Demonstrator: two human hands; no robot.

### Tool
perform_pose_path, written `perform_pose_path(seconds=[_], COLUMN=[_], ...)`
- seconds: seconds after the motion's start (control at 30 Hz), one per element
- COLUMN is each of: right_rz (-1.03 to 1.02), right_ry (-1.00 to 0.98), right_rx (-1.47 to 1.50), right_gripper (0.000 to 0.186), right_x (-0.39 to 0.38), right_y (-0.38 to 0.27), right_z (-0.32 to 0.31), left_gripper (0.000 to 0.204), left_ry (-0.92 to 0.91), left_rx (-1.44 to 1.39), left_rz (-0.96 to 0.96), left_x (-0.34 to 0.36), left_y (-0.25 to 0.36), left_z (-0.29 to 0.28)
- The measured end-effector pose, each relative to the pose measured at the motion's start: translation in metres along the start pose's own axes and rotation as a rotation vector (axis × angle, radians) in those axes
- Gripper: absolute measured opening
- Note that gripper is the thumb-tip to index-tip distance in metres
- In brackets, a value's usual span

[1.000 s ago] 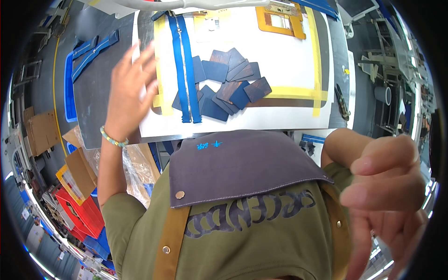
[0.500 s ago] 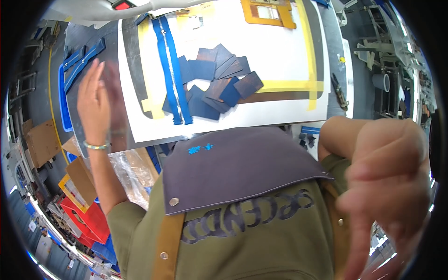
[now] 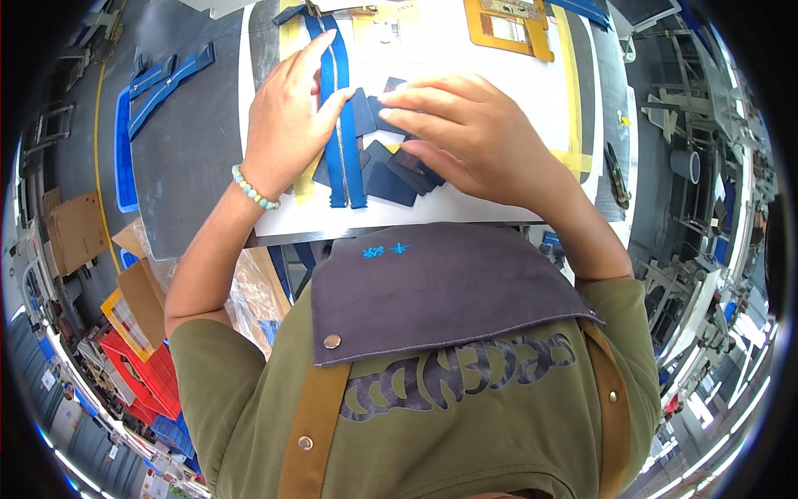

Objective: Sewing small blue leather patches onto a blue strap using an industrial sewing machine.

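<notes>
A long blue zipper (image 3: 351, 162) with metal teeth lies lengthwise on the white work board (image 3: 490, 214). My left hand (image 3: 287, 116), with a beaded bracelet at its wrist, is at the zipper's left side. Its index finger and thumb are spread, their tips over the tape; I cannot tell whether they press on it. Right of the zipper is a loose pile of dark blue, square-cut pieces (image 3: 391, 185). Over the pile's right part hovers my right hand (image 3: 474, 125), fingers apart and nothing visible in them. It hides some of the pieces.
Yellow tape (image 3: 573, 162) marks the board. A yellow-orange frame (image 3: 544, 43) lies at the far right, and a dark hand tool (image 3: 617, 175) by the right edge. More blue zippers (image 3: 170, 87) lie at the left, above a blue bin (image 3: 125, 158). Cardboard boxes (image 3: 79, 224) stand beyond.
My right hand has come from close in front of the camera at lower right to above the dark pieces. My left hand has moved right, from the grey tabletop to the zipper.
</notes>
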State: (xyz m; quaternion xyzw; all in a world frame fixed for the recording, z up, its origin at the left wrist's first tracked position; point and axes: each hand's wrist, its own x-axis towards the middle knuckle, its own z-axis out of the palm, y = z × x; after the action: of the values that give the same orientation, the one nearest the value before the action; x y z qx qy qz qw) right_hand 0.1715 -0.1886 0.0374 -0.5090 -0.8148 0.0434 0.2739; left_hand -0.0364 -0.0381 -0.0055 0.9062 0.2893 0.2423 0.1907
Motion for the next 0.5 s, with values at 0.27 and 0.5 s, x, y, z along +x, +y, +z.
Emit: perform_pose_path(seconds=[0.27, 0.5], right_rz=[-0.19, -0.22], right_ry=[-0.032, 0.043], right_rx=[-0.261, -0.279], right_gripper=[0.029, 0.022], right_x=[0.016, 0.021], right_y=[0.015, 0.017], right_z=[0.041, 0.048], left_gripper=[0.053, 0.041], left_ry=[-0.057, 0.137], left_rx=[-0.77, 0.249], left_rz=[-0.344, -0.163], left_x=[-0.004, -0.019], left_y=[-0.041, -0.104], left_z=[-0.054, -0.1])
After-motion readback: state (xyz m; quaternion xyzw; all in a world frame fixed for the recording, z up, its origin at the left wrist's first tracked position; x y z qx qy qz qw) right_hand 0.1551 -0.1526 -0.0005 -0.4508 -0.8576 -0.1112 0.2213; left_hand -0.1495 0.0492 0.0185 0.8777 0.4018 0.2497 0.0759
